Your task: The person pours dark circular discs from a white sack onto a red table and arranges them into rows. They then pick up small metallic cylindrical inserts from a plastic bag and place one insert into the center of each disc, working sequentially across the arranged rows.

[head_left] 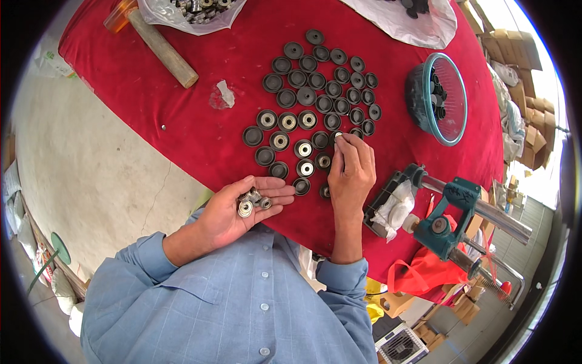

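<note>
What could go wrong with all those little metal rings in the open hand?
The left hand lies open and flat with several small metal bearings loose on the palm, so a tilt might roll them off past the table edge to the floor. The right hand reaches over the closely packed black caps, and its wrist might nudge the near ones out of place.

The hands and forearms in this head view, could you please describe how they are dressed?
Both hands, left hand and right hand, are bare: no gloves, and no rings or watch visible. The light blue sleeves of a buttoned shirt are pushed up, leaving both forearms uncovered.
</note>
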Tool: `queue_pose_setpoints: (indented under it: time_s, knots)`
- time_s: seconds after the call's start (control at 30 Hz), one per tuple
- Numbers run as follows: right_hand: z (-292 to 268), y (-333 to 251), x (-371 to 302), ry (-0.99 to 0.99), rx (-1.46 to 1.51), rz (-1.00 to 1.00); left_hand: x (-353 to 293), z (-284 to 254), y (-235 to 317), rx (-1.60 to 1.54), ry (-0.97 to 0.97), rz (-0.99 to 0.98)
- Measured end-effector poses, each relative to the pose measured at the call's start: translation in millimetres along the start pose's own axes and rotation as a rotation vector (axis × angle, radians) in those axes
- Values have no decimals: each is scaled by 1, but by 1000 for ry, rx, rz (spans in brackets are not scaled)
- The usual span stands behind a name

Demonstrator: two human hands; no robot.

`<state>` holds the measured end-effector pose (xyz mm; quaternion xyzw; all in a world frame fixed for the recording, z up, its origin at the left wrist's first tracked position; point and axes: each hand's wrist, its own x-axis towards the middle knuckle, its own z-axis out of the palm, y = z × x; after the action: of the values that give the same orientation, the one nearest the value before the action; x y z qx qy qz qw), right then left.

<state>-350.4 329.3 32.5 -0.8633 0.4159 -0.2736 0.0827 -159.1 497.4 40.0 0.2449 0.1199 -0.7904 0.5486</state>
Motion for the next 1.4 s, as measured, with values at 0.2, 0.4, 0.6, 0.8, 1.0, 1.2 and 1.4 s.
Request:
queue_pose_setpoints:
  time_s: [0.2,0.4,0.6,0.8,1.0,1.2,1.4]
  knots:
    - [-1,-7,-13,4,-206,-54,0,-1,0,7,-2,-2]
    - [-8,-7,-7,-77,-263,-53,1,-4,-2,-10,-15,-11]
    - [-12,-15,-14,-30,-209,-16,1,-1,-1,-4,-36,32]
    - [-34,-80,-35,-317,346,-99,8,-13,-8,-105,-127,56]
    - [-23,-83,-48,-321,314,-173,6,-20,-9,-91,-115,49]
    - [-34,-22,18,28,350,139,3,-10,-3,-31,-44,18]
    - [-18,59,63,122,3,191,2,-5,0,23,-27,-27]
